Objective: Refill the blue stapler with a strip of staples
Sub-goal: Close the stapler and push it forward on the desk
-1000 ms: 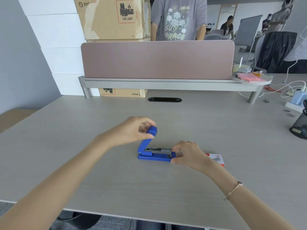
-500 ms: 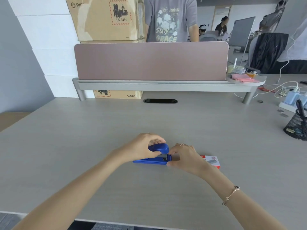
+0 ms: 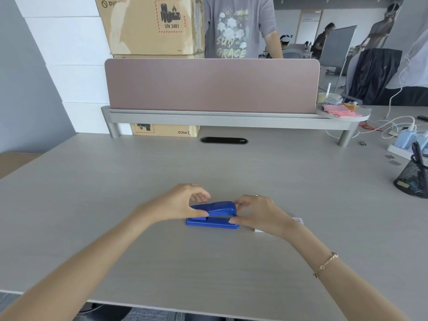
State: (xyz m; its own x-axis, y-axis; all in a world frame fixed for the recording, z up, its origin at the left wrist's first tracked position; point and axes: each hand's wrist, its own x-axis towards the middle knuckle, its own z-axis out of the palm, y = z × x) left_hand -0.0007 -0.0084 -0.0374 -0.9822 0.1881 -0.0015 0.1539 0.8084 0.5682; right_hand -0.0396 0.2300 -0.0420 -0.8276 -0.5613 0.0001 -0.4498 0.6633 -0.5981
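Observation:
The blue stapler [image 3: 214, 214] lies flat on the grey desk [image 3: 208, 262], its top arm folded down over the base. My left hand [image 3: 183, 202] grips the stapler's rear half, thumb on the near side and fingers curled over the far side. My right hand [image 3: 257, 213] pinches the stapler's front end between thumb and fingers. A white and red staple box [image 3: 298, 221] lies just behind my right wrist, mostly hidden. No staple strip shows.
A pink divider screen [image 3: 212, 85] on a grey shelf [image 3: 227, 120] crosses the desk's back. A black mesh pen cup [image 3: 414, 179] and chargers with cables [image 3: 405, 135] sit at the right. A person stands behind the divider beside cardboard boxes [image 3: 148, 24].
The stapler's top arm, raised one second ago, has been swung down shut by my left hand. My left hand then slid back to the rear half; my right hand stays at the front.

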